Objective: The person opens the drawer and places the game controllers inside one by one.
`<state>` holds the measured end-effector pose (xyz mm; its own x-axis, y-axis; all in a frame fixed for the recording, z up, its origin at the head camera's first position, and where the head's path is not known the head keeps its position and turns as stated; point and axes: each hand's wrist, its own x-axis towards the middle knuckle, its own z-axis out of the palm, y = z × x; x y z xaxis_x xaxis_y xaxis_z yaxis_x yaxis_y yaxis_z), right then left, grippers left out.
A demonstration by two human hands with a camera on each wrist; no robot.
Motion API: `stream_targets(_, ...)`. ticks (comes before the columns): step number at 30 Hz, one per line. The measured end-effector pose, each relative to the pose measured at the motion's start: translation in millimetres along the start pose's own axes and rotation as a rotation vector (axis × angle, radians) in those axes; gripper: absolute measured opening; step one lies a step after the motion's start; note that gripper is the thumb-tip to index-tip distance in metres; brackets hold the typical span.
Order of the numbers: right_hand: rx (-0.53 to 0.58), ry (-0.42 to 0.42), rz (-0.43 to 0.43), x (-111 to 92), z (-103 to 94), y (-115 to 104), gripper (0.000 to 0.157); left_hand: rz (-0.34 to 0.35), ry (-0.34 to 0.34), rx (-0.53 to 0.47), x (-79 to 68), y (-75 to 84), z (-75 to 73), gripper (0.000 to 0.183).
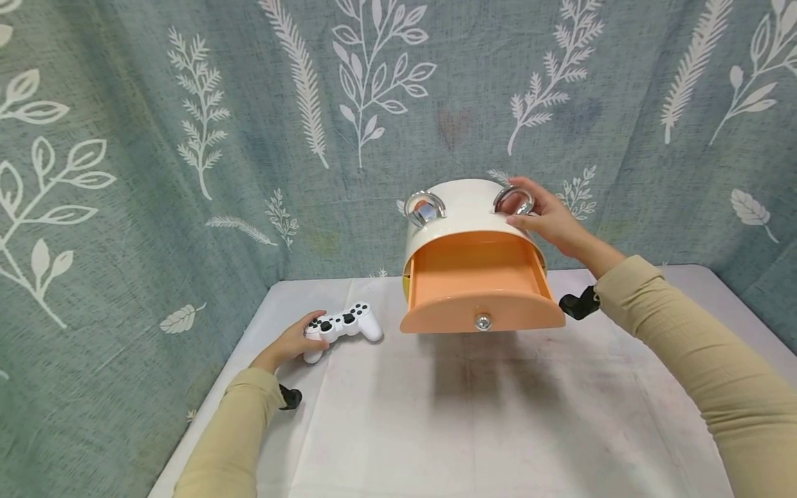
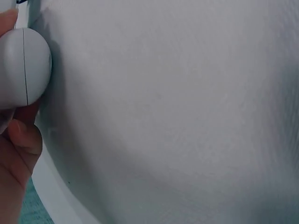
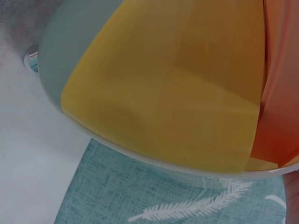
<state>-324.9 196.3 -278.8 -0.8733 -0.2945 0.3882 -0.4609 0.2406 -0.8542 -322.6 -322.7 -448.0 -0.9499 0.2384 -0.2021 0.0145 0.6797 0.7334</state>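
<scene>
On the left of the table, my left hand (image 1: 292, 344) grips one end of a white game controller (image 1: 367, 324) with black buttons and sticks. A rounded handle of that controller (image 2: 32, 70) shows at the left wrist view's edge. My right hand (image 1: 551, 220) holds the right chrome ring of a white, round-topped drawer box (image 1: 467, 204). The box hangs above the table, casting a shadow below. Its orange drawer (image 1: 479, 311), with a clear round knob, is pulled out and no contents show. The right wrist view shows the box's yellow underside (image 3: 163, 93).
A white cloth covers the table (image 1: 386, 429). Blue-green curtains (image 1: 249, 138) with white leaf prints hang behind it and at the sides. A second chrome ring (image 1: 425, 207) stands on the box's left.
</scene>
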Motion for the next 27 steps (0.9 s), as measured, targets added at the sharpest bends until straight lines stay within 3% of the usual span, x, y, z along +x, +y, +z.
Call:
stream_targets(5,0.000,-0.001,-0.002,0.1,-0.6,-0.6,0.055,0.033,0.015,0.083,1.0,8.9,0.6,0.076)
stream_targets(14,-0.026,0.005,0.016,0.8,-0.6,-0.8,0.056,-0.030,0.093,0.196,1.1,33.4,-6.5,0.067)
stream_targets(19,-0.034,0.005,0.024,1.0,-0.2,-1.2,0.056,-0.058,0.109,0.165,-1.1,38.5,-12.8,0.063)
stream_targets(27,-0.037,0.007,0.030,-0.3,0.6,-1.7,0.056,-0.023,0.102,0.056,-11.3,55.4,-28.2,0.062)
